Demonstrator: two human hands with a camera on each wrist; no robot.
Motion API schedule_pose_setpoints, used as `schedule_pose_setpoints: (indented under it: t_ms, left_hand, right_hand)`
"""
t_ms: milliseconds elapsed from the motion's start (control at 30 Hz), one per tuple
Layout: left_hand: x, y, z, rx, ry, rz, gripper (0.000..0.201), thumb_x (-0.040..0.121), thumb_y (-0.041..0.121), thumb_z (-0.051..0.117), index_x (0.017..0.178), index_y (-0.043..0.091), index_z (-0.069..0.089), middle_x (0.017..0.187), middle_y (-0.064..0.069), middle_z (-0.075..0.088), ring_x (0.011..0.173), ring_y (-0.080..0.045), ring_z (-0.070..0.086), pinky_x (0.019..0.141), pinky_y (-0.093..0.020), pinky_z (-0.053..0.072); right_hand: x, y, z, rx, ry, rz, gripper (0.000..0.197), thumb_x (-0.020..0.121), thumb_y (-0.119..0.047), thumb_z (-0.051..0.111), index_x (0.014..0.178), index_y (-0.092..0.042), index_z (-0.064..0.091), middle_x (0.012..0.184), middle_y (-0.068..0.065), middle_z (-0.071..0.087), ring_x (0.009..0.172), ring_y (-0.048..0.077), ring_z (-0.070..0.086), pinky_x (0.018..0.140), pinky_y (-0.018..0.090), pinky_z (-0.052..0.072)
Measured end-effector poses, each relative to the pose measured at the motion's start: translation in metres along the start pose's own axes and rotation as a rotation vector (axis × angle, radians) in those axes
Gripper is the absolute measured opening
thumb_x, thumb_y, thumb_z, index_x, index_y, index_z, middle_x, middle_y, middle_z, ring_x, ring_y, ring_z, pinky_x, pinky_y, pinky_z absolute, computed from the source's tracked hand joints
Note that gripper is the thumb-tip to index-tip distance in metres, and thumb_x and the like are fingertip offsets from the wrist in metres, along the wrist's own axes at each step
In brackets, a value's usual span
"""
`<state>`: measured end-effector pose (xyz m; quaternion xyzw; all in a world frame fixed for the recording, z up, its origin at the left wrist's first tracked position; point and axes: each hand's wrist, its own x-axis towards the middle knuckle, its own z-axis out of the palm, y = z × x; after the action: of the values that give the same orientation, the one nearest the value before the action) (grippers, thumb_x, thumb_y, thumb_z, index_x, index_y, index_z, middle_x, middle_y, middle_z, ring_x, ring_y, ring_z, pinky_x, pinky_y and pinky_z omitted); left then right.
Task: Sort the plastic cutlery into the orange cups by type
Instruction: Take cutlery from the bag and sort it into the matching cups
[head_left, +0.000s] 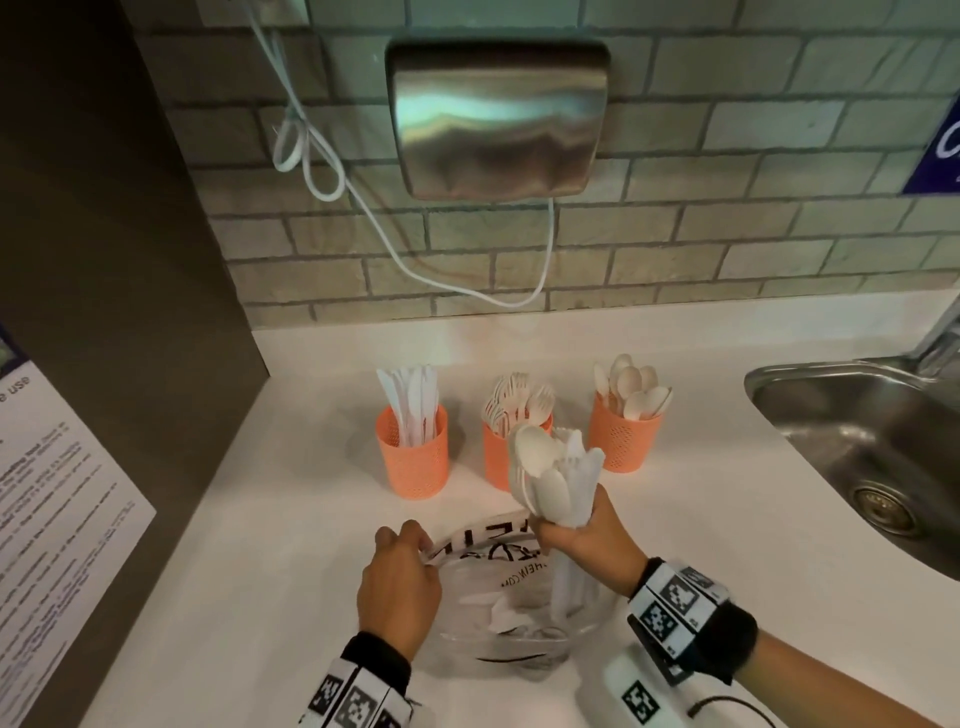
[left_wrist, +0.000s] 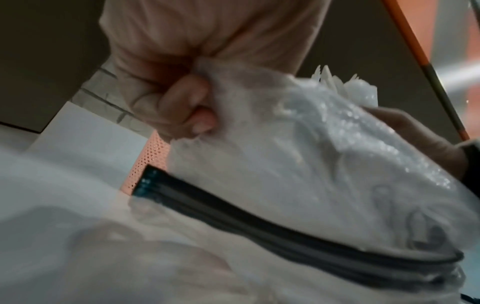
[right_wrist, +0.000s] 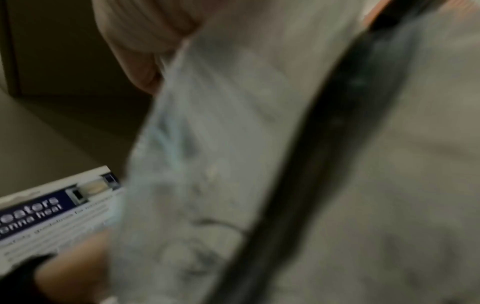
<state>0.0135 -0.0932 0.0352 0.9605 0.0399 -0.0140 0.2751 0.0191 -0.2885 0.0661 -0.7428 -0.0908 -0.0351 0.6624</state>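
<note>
White table under a tiled wall carries three orange cups, already part-filled: knives in the left cup, forks in the middle cup, spoons in the right cup. The right hand is clamped on a mixed cutlery bundle above the bag, handles down, heads up toward the cups. The left hand pinches the bag's rim; more cutlery lies inside, so sorting seems well short of done.

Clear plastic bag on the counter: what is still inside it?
Through the plastic bag, whose rim the left hand grips, a few white cutlery pieces show. Their types and number are unclear. The right hand holds a mixed bundle above it.
</note>
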Motion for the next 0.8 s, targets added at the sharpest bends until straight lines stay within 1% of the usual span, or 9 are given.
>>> schedule_pose_setpoints:
  t_ms: [133,367,467,500,567,633,667,733,800]
  left_hand:
    - [0.006,-0.001,0.005,0.041,-0.034,-0.035,0.025,0.088,0.006,0.043,0.11,0.014,0.051,0.105,-0.006,0.048,0.095,-0.031,0.058,0.069,-0.029,0.037]
    - [0.01,-0.005,0.01,0.036,-0.083,-0.069,0.026,0.09,0.011,0.043,0.115,0.013,0.05,0.113,-0.01,0.051,0.099,-0.03,0.056,0.074,-0.029,0.04]
    - [0.012,-0.011,0.003,-0.034,-0.157,-0.071,0.029,0.09,0.022,0.05,0.118,0.016,0.048,0.113,-0.009,0.054,0.097,-0.023,0.054,0.079,-0.029,0.042]
    - [0.013,-0.013,-0.002,-0.07,-0.185,-0.067,0.034,0.088,0.027,0.055,0.12,0.017,0.047,0.114,-0.008,0.054,0.096,-0.02,0.053,0.08,-0.028,0.042]
    - [0.012,-0.016,-0.012,-0.153,-0.208,-0.061,0.051,0.083,0.032,0.065,0.126,0.018,0.043,0.118,-0.01,0.05,0.1,-0.02,0.052,0.083,-0.027,0.041]
    - [0.005,-0.018,-0.024,-0.232,-0.09,0.011,0.06,0.078,0.026,0.072,0.13,0.016,0.044,0.121,-0.011,0.048,0.105,-0.024,0.052,0.086,-0.031,0.043]
    - [-0.001,-0.017,-0.03,-0.259,0.013,0.083,0.057,0.077,0.021,0.073,0.127,0.016,0.047,0.119,-0.008,0.05,0.103,-0.022,0.054,0.084,-0.03,0.044]
    - [-0.019,-0.012,-0.04,-0.334,0.183,0.25,0.037,0.079,0.011,0.07,0.112,0.024,0.056,0.109,0.009,0.058,0.092,-0.008,0.057,0.077,-0.018,0.044]
    - [-0.04,-0.004,-0.042,-0.431,0.185,0.333,0.03,0.081,0.003,0.065,0.093,0.03,0.062,0.095,0.016,0.064,0.083,-0.002,0.06,0.071,-0.005,0.043]
  right_hand:
    - [0.004,-0.011,-0.003,0.124,0.161,-0.032,0.011,0.06,-0.007,0.065,0.067,-0.009,0.056,0.048,-0.004,0.058,0.047,0.011,0.056,0.051,0.024,0.049]
    - [0.002,-0.021,-0.014,0.225,0.38,-0.012,0.012,0.062,-0.008,0.064,0.063,-0.004,0.052,0.039,-0.001,0.053,0.036,0.011,0.049,0.042,0.021,0.044]
    - [-0.002,-0.026,-0.021,0.258,0.471,-0.023,0.024,0.053,-0.012,0.065,0.071,0.0,0.054,0.042,-0.001,0.053,0.038,0.013,0.05,0.043,0.022,0.044]
    - [-0.005,-0.028,-0.025,0.259,0.492,-0.025,0.027,0.05,-0.014,0.065,0.07,0.0,0.054,0.043,0.001,0.052,0.039,0.015,0.05,0.044,0.024,0.044]
    - [-0.015,-0.033,-0.034,0.235,0.508,-0.041,0.019,0.05,-0.013,0.065,0.058,-0.001,0.052,0.043,0.003,0.051,0.039,0.017,0.048,0.044,0.025,0.044]
    - [-0.029,-0.038,-0.044,0.197,0.503,-0.072,0.012,0.054,-0.008,0.063,0.052,-0.005,0.051,0.042,0.003,0.05,0.039,0.017,0.047,0.045,0.025,0.043]
    - [-0.038,-0.039,-0.049,0.176,0.498,-0.09,0.014,0.053,-0.01,0.063,0.052,-0.005,0.05,0.043,0.003,0.051,0.039,0.017,0.048,0.045,0.024,0.043]
    - [-0.055,-0.037,-0.057,0.137,0.494,-0.106,0.022,0.051,-0.02,0.064,0.053,-0.003,0.05,0.044,0.004,0.052,0.04,0.016,0.049,0.045,0.024,0.044]
    - [-0.072,-0.031,-0.063,0.112,0.491,-0.096,0.025,0.051,-0.025,0.063,0.053,-0.004,0.05,0.044,0.002,0.053,0.041,0.015,0.051,0.046,0.023,0.044]
